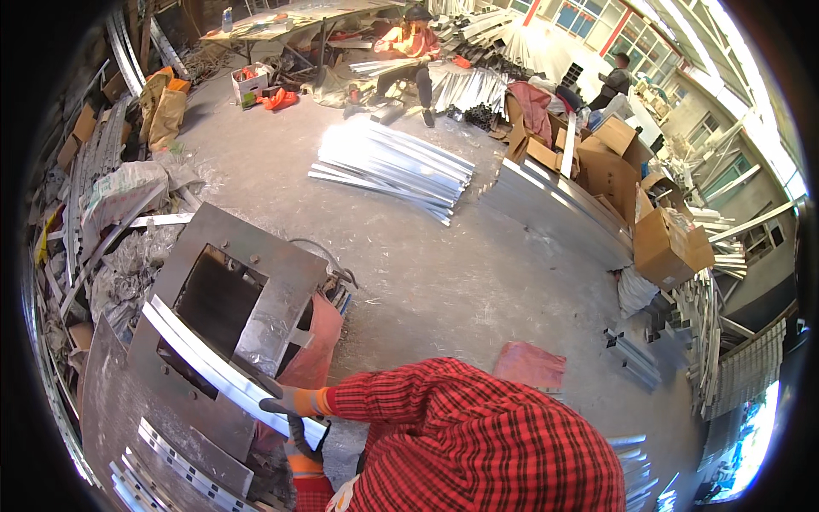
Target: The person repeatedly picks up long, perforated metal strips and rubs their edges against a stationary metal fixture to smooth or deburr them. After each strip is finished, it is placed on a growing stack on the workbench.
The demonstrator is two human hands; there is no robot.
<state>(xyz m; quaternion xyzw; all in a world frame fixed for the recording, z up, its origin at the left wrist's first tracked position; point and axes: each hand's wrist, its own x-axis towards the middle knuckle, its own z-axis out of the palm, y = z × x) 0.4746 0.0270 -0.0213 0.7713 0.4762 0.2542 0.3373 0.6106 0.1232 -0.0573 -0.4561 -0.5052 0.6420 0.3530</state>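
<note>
A long silver metal profile [205, 365] lies slantwise across a worn steel machine [290, 269] with dark rectangular openings. Both my hands wear dark grey gloves with orange cuffs and are at the profile's near end. My right hand [293, 401] reaches in from the right, its fingers closed over the top of the profile. Below it, my left hand [302, 439] grips the end of the same profile; part of its fingers is hidden. Beside the machine's lower edge lie several profiles with a row of square dark holes [183, 461].
Bundled silver profiles [392, 166] lie on the floor ahead. Cardboard boxes [670, 247] stand to the right beside a long profile stack [554, 213]. A seated person [409, 47] is at the back near a table [294, 21]; another person [612, 81] stands farther right. Plastic sacks [128, 196] crowd the left.
</note>
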